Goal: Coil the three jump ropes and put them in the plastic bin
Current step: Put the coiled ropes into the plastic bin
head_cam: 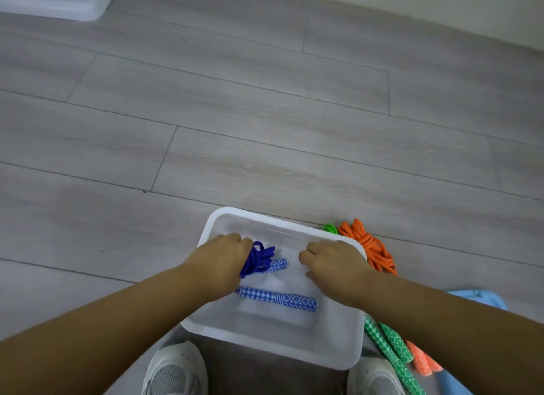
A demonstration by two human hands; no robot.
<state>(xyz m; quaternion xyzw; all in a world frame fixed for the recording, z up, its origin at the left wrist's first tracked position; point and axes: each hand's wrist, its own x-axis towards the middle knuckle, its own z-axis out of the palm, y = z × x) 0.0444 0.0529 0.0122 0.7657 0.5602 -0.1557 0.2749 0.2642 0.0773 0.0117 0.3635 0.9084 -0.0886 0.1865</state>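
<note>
Inside the plastic bin (265,350): blue rope (259,258) coiled, its handles beside it.
Left hand (223,262): fingers hold the coil; we should lay it flat before releasing.
Right hand (332,265): fingers curled; we cannot tell the grip.
Floor (265,130): orange rope (368,247) and green rope (393,350) lie beside the bin.

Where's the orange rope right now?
Head view: the orange rope lies bunched on the floor, right of the white bin, next to the green rope.

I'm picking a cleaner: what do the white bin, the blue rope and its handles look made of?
White bin: smooth, faintly glossy plastic, judging by soft highlights on its rim. Blue rope: probably matte braided cord; it bends limply in loops. Handles: a diamond-patterned cover, fabric or print, cannot tell.
</note>
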